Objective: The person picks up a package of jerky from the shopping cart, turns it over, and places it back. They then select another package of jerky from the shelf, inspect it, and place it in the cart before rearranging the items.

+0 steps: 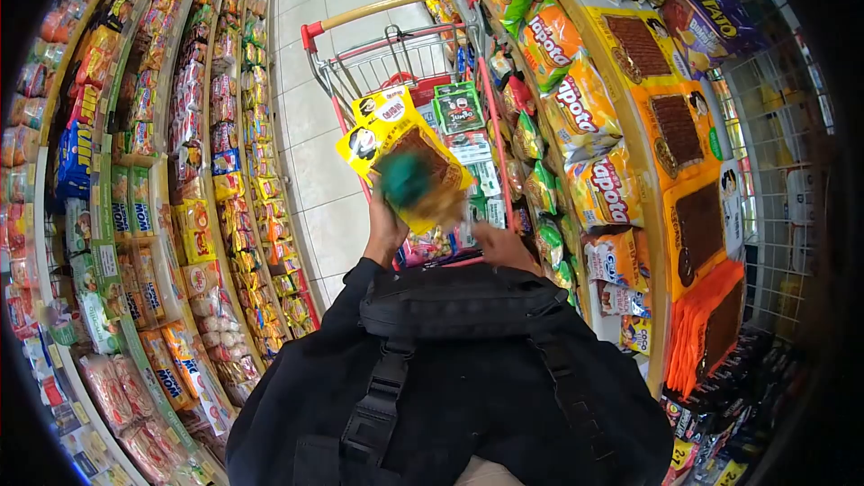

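My left hand (pixel 387 227) holds yellow snack packs (pixel 369 139) from below, over the near end of the shopping cart. The packs show a cartoon face and a brown window. In front of them is a blurred green and tan item (pixel 407 178), too smeared to name. My right hand (pixel 506 245) is beside it to the right, fingers bent and blurred; what it grips, if anything, I cannot make out. Below and beyond the packs, the cart (pixel 387 9) carries green Jumbo packs (pixel 459 108) and other packaged goods.
Shelves of bagged sweets (pixel 189 216) line the left side. On the right stand orange Tapota bags (pixel 576 108), hanging brown-window packs (pixel 697 225) and a wire rack (pixel 774 180). Tiled floor (pixel 310 72) runs between cart and left shelves. A black bag (pixel 459 301) sits against my chest.
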The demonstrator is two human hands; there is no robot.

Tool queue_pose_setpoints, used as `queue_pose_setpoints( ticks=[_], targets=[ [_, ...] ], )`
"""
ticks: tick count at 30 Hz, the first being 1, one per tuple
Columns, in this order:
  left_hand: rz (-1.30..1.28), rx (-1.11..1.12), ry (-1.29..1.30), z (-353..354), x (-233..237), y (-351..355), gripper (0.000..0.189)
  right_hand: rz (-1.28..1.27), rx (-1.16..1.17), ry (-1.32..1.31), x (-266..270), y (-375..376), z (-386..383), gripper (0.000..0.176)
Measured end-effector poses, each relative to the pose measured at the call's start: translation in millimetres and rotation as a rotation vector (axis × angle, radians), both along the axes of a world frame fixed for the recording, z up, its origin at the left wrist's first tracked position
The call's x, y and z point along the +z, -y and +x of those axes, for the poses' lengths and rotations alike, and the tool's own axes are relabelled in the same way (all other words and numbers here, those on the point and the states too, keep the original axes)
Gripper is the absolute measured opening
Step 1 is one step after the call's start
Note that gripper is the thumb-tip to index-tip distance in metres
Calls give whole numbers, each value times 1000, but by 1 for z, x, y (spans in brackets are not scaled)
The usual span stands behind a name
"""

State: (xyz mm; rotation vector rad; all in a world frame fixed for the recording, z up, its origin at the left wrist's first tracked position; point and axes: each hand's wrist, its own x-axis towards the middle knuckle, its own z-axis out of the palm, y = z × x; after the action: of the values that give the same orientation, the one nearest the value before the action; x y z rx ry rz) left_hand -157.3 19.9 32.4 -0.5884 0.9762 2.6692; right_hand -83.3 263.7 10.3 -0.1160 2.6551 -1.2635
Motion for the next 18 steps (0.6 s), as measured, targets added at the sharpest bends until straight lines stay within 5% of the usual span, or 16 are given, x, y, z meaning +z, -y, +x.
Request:
queue_pose_setpoints(
  ticks=[1, 2, 5, 6, 9, 10, 14, 17, 18],
  targets=[
    [-9, -11, 111, 0, 11, 1, 65, 100, 111, 26, 3, 3, 0, 30],
    [66, -21, -99, -2, 20, -9, 65, 31, 34, -71, -37, -3, 3, 30],
    [-16, 31, -108, -2, 17, -12, 64, -51, -328, 65, -29, -19, -25, 28],
    [-40, 15, -133, 0, 14, -11, 64, -169, -365, -82, -10, -14, -31, 26],
    [-55, -32, -147, 3, 17, -14, 64, -220, -88, -240, 1, 6, -28, 26],
    [-45, -45, -167, 2, 16, -17, 64, -70, 51, -179, 18, 11, -27, 25],
    [-87, -70, -183, 6, 15, -21, 66, -205, -299, 203, 9, 4, -49, 27],
    [-73, -70, -171, 9, 4, -17, 66, -211, -348, -244, 1, 0, -57, 26],
    [-154, -119, -132, 11, -10, -11, 65, -169, -244, -217, 21, 7, -50, 24]
  ],
)
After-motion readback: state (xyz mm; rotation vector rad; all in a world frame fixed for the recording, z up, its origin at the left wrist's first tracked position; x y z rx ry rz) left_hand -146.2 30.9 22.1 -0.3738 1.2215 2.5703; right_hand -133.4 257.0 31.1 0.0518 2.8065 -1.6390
